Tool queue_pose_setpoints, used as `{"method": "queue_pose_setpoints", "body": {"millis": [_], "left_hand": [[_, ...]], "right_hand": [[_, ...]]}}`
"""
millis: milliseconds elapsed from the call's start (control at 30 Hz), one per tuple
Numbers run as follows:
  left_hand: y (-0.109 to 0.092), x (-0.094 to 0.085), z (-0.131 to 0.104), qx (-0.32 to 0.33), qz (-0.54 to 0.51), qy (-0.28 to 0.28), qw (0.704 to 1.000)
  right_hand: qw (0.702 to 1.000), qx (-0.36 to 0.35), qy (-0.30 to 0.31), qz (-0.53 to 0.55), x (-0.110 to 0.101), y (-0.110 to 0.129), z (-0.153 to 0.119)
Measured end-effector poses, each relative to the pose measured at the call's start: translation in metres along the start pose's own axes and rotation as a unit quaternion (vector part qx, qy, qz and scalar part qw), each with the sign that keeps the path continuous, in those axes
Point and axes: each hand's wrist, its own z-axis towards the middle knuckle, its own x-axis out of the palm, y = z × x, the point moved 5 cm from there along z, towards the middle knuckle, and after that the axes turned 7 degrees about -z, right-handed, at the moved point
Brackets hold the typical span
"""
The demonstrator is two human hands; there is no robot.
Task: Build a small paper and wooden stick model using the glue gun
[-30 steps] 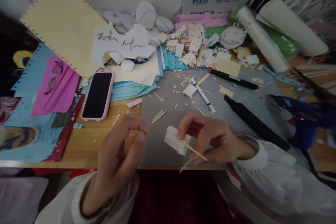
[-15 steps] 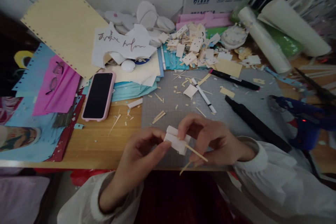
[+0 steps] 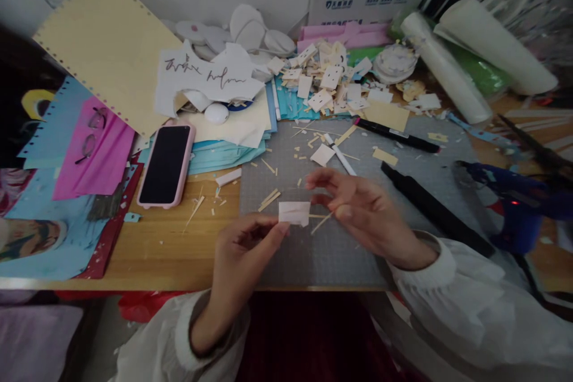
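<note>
Between thumb and fingers, my left hand point(image 3: 248, 256) pinches a small white paper piece point(image 3: 293, 213) above the grey cutting mat point(image 3: 286, 262). A thin pale strip sticks out from the piece's right side. My right hand point(image 3: 362, 212) is just to the right, its upper fingers spread and slightly blurred. Another thin pale strip point(image 3: 322, 222) runs down and left from its thumb and seems held there. Beyond the hands, a white square point(image 3: 322, 155) and a white pen point(image 3: 341, 158) lie on the mat.
A phone point(image 3: 165, 166) lies left on the wood. Behind the mat is a pile of small paper pieces point(image 3: 331, 77). To the right are a black marker point(image 3: 398, 135), a long black tool point(image 3: 434, 209) and a blue glue gun point(image 3: 514, 203) with a red light.
My right hand has come off the white piece and moved up and right, its fingers opening. The piece, still in my left hand, has turned and sits slightly higher.
</note>
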Motion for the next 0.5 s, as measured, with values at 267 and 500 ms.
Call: {"method": "queue_pose_setpoints", "body": {"millis": [267, 500], "left_hand": [[-0.004, 0.015, -0.006, 0.082, 0.073, 0.006, 0.994], [-0.005, 0.016, -0.004, 0.104, 0.091, 0.076, 0.987]], "right_hand": [[0.977, 0.185, 0.019, 0.101, 0.011, -0.026, -0.002], [0.97, 0.225, -0.002, 0.097, 0.009, -0.033, -0.002]]}}
